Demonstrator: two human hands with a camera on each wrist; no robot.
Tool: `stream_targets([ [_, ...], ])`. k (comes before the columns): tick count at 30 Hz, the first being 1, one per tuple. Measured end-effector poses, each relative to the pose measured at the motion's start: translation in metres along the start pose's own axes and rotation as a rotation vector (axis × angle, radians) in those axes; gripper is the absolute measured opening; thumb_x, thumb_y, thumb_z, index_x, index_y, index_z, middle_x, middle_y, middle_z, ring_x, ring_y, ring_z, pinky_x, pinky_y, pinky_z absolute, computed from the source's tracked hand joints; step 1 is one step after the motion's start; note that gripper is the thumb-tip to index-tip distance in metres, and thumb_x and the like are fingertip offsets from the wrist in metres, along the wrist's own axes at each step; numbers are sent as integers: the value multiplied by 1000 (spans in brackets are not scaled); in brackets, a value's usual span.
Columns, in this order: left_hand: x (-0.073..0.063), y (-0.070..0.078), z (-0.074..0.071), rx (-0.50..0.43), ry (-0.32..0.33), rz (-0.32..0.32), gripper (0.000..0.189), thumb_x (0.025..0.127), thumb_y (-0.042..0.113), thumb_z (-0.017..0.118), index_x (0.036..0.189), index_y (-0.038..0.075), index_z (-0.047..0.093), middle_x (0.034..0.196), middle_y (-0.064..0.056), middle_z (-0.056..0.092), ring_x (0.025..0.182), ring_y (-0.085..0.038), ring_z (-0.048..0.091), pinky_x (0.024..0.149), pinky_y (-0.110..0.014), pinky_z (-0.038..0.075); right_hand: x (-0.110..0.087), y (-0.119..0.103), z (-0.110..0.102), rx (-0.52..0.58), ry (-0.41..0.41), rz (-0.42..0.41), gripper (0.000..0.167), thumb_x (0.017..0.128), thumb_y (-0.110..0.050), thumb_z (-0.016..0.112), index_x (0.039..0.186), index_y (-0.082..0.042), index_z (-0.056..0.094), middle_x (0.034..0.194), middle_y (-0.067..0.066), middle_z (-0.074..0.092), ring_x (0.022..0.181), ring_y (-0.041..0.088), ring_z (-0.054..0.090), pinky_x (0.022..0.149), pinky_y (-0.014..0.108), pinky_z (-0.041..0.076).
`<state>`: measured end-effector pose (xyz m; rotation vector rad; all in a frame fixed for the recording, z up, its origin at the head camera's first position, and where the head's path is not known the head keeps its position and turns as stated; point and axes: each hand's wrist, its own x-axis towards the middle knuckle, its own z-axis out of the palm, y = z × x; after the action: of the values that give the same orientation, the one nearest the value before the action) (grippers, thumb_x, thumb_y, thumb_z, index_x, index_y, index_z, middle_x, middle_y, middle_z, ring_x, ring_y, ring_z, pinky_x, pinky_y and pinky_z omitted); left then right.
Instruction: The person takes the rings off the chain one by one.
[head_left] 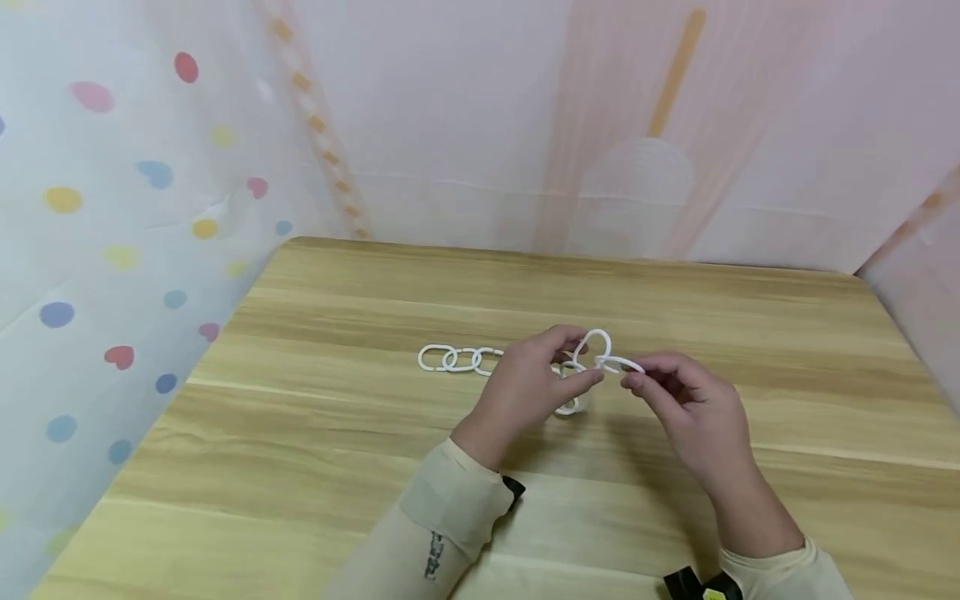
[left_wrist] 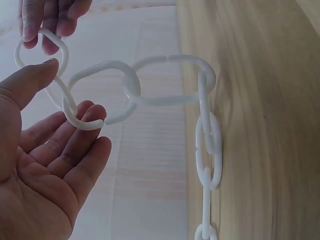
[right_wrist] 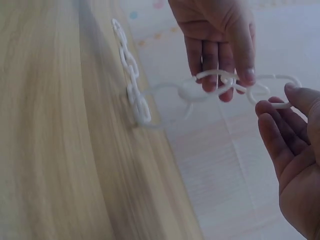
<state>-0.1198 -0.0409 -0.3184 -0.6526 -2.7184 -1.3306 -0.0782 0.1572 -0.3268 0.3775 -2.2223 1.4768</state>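
A white plastic chain of open-gapped oval links [head_left: 438, 347] runs across the wooden table and rises between both hands. My right hand [head_left: 701, 417] pinches the raised end link [head_left: 626, 362] between thumb and fingers. Beside it, my left hand [head_left: 528, 387] holds the link next to it [left_wrist: 102, 65], thumb near where the two links join and fingers behind. These two links look hooked together. In the left wrist view a third link [left_wrist: 165, 101] hangs from the held one and leads down to the part on the table.
The wooden tabletop [head_left: 300, 467] spreads around both hands. Behind it hangs a pale pink patterned cloth [head_left: 465, 125]; at the left is a white one with coloured dots and hearts [head_left: 97, 250]. Black straps [head_left: 684, 582] sit at the cuffs.
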Motion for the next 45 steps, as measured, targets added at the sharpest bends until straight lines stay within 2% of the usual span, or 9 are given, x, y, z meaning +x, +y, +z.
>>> stream_targets([
  [4, 2, 4, 3, -21, 0, 5, 44, 89, 29, 79, 128, 11, 65, 110, 2, 73, 101, -12, 69, 87, -27, 54, -3, -4, -4, 8, 16, 59, 18, 85, 6, 76, 99, -5, 76, 89, -9, 73, 72, 6, 65, 61, 14, 50],
  [7, 2, 7, 3, -20, 2, 15, 44, 89, 29, 78, 128, 12, 65, 108, 5, 72, 101, -10, 69, 87, -27, 54, -3, -3, -5, 64, 22, 20, 19, 83, 11, 75, 98, -1, 77, 92, -8, 73, 77, 5, 66, 65, 14, 52],
  [10, 3, 11, 1, -29, 6, 31, 45, 89, 28, 79, 129, 13, 65, 109, 4, 73, 101, -11, 70, 89, -27, 54, -3, -1, -5, 210, 9, -25, 21, 82, 19, 72, 98, 6, 75, 97, 2, 75, 84, 8, 70, 72, 17, 55],
  [14, 3, 15, -1, -59, 9, 50, 47, 88, 26, 80, 130, 11, 64, 111, 1, 73, 101, -12, 70, 90, -25, 54, -4, 0, -5, 384, 14, -20, 23, 80, 25, 68, 99, 12, 73, 97, 8, 76, 86, 13, 74, 74, 22, 58],
  [22, 2, 19, -2, -83, 16, 55, 47, 88, 26, 80, 129, 10, 65, 109, 0, 74, 99, -11, 71, 89, -26, 54, -4, -3, -7, 459, 28, -71, 25, 78, 29, 66, 100, 18, 70, 96, 11, 76, 88, 15, 75, 75, 24, 58],
  [27, 1, 19, -4, -69, 20, 50, 47, 87, 26, 81, 128, 10, 66, 108, 1, 74, 98, -11, 71, 88, -24, 54, -4, 0, -5, 393, 40, -217, 21, 75, 26, 71, 93, 15, 73, 96, 12, 76, 90, 13, 74, 74, 18, 56],
  [32, 1, 17, -3, -75, 24, 72, 45, 87, 25, 81, 127, 8, 66, 108, -3, 74, 96, -12, 71, 87, -21, 53, -4, 3, -3, 232, 99, -290, 9, 79, 4, 80, 86, 8, 77, 92, 1, 76, 88, 7, 72, 73, 14, 54],
  [40, 1, 15, -1, -101, 44, 119, 42, 86, 21, 81, 124, 8, 68, 105, -3, 74, 94, -11, 71, 86, -18, 53, -4, 4, -2, 52, 125, -372, 19, 85, -15, 80, 82, 4, 78, 87, 8, 76, 89, 0, 70, 72, 11, 53],
  [45, 1, 14, 0, -109, 68, 149, 42, 85, 18, 82, 123, 5, 68, 105, -5, 75, 90, -11, 72, 84, -18, 53, -2, 1, -1, -43, 133, -421, 37, 91, -33, 73, 80, 2, 78, 82, 14, 74, 89, -4, 68, 74, 9, 52],
])
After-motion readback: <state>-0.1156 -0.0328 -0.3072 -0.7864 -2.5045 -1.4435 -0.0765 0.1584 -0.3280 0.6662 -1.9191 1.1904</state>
